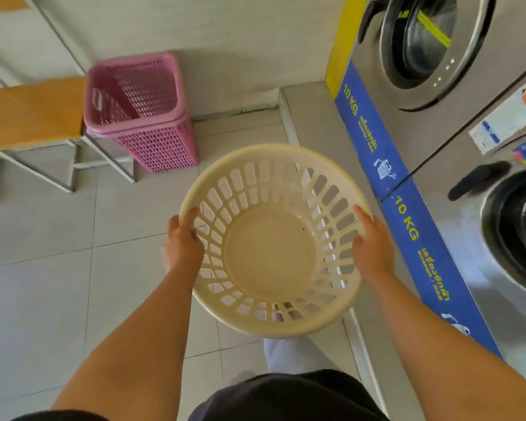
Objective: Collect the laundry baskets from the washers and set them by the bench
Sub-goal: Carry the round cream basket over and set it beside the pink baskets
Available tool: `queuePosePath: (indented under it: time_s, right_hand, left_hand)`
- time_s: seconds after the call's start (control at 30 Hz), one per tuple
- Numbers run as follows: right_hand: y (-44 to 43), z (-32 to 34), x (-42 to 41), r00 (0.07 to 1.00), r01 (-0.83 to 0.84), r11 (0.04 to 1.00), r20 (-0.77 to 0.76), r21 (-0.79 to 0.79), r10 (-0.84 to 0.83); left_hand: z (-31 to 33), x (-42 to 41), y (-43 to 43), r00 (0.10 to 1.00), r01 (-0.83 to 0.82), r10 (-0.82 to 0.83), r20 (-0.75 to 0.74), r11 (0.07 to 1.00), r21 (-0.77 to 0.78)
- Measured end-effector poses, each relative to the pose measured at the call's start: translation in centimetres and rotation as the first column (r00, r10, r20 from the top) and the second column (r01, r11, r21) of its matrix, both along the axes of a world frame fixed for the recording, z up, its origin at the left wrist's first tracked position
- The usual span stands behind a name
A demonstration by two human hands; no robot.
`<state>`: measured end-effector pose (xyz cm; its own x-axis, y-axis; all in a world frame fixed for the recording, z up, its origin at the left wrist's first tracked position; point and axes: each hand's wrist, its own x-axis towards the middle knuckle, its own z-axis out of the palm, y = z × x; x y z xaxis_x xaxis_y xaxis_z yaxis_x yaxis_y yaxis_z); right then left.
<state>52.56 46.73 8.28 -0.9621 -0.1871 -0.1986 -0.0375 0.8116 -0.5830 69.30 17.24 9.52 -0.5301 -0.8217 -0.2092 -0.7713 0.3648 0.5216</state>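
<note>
While both hands grip a cream basket (271, 238), pale floor tiles (43, 238) spread below.

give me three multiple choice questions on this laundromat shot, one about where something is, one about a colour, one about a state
1. Where do the pink baskets stand?
A. on the floor beside the bench
B. on top of a washer
C. inside the round basket

2. What colour is the round basket that the person holds?
A. blue
B. cream
C. green

3. How is the round basket held?
A. by the left hand alone
B. by neither hand; it sits on the floor
C. by both hands at opposite sides of the rim

Answers
1. A: they sit on the tiles against the wooden bench.
2. B: its slotted wall and base are pale cream.
3. C: the left hand and the right hand each grip the rim, with the basket empty and off the floor.
</note>
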Motion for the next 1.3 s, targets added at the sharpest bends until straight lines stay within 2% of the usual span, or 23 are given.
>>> queuePosePath:
  time_s: [0.37,0.8,1.13,1.3]
  right_hand:
    - [-14.8,-0.2,-17.3,0.994,-0.111,0.994,0.017,-0.002,0.111]
    - [-32.2,-2.3,-35.0,0.997,-0.081,0.996,0.013,0.03,0.081]
    - [-42.1,-7.3,-49.7,0.992,-0.119,0.989,0.042,0.084,0.116]
    - [-45.4,-11.2,-55.4,0.992,-0.128,0.985,0.037,0.116,0.125]
  left_hand:
    - [-0.9,-14.1,-13.0,0.995,-0.098,0.098,-0.01,0.995,0.002]
    - [-2.8,-32.7,-30.3,0.995,-0.062,0.059,0.079,0.998,0.027]
    - [-7.4,-46.8,-38.7,0.973,-0.184,0.174,0.151,0.982,0.053]
    - [-10.2,-52.6,-41.5,0.97,-0.182,0.168,0.179,0.981,0.064]
